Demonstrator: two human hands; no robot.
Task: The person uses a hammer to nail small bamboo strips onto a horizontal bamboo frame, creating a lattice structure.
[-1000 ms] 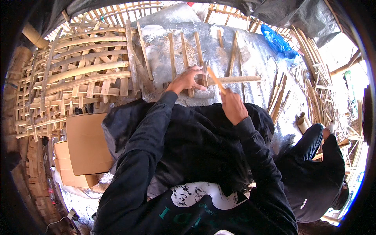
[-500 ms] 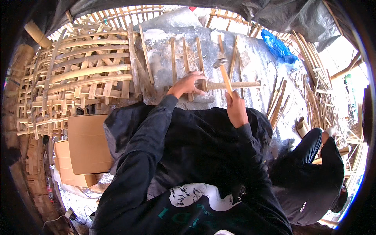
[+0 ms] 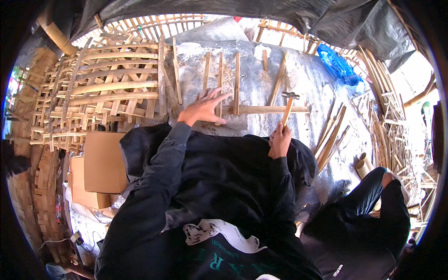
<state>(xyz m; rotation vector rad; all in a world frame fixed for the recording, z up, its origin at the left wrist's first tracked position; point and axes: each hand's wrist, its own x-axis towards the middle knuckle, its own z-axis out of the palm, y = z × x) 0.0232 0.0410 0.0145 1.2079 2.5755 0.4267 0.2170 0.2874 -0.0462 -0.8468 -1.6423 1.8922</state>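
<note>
My right hand [image 3: 280, 141] is wrapped round the wooden handle of a hammer [image 3: 288, 110]; its metal head points away from me, near the right part of a bamboo crossbar [image 3: 261, 110]. My left hand [image 3: 203, 108] has its fingers spread, holding nothing, above the crossbar's left end, which it partly hides. An upright bamboo slat [image 3: 237, 84] meets the crossbar in the middle. Two thinner slats, one of them a bamboo strip [image 3: 220, 67], stand beside my left fingers. Farther right, a slanted slat [image 3: 278, 79] and a short bamboo piece [image 3: 265, 60] lie on the silvery sheet.
A stack of woven bamboo lattice panels [image 3: 109, 88] fills the left side, with cardboard boxes [image 3: 106, 162] nearer me. On the right lie loose bamboo strips [image 3: 330, 135] and a blue plastic bag [image 3: 338, 67]. Another person [image 3: 359, 224] sits close at my right.
My left hand has come off the middle slat and moved left, its fingers opening wider. The hammer has moved right and nearer to me, away from the slats.
</note>
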